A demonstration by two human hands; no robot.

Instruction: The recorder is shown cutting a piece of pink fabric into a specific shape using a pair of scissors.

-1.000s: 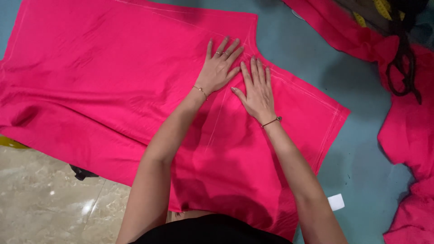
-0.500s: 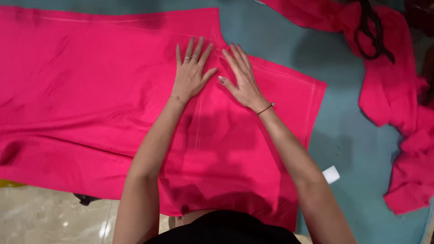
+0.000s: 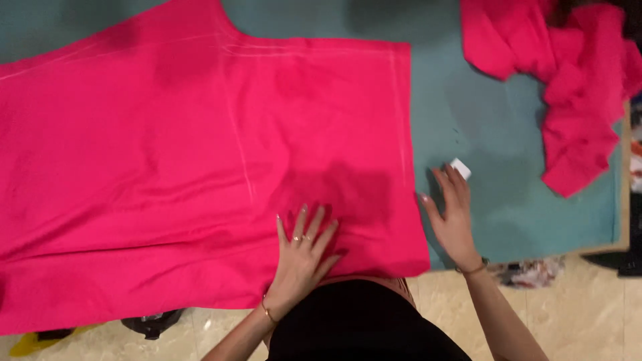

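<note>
A large pink cloth (image 3: 167,167) with pale chalk lines lies spread over a grey-blue mat (image 3: 481,113). My left hand (image 3: 304,251) rests flat on the cloth near its front edge, fingers spread, rings on one finger. My right hand (image 3: 451,214) is on the mat just past the cloth's right edge, fingers stretched out to a small white block (image 3: 460,168) that its fingertips touch. I cannot tell whether the block is gripped. Each wrist carries a thin bracelet.
A crumpled heap of the same pink fabric (image 3: 568,87) sits at the mat's far right. The mat ends at a tan border (image 3: 625,194), with pale tiled floor (image 3: 575,314) beyond. Dark and yellow scraps (image 3: 150,324) lie under the cloth's front edge.
My view has swung left and down. My hands have left the cloth's middle: the left slid back to the front edge, the right moved off the cloth to the white block.
</note>
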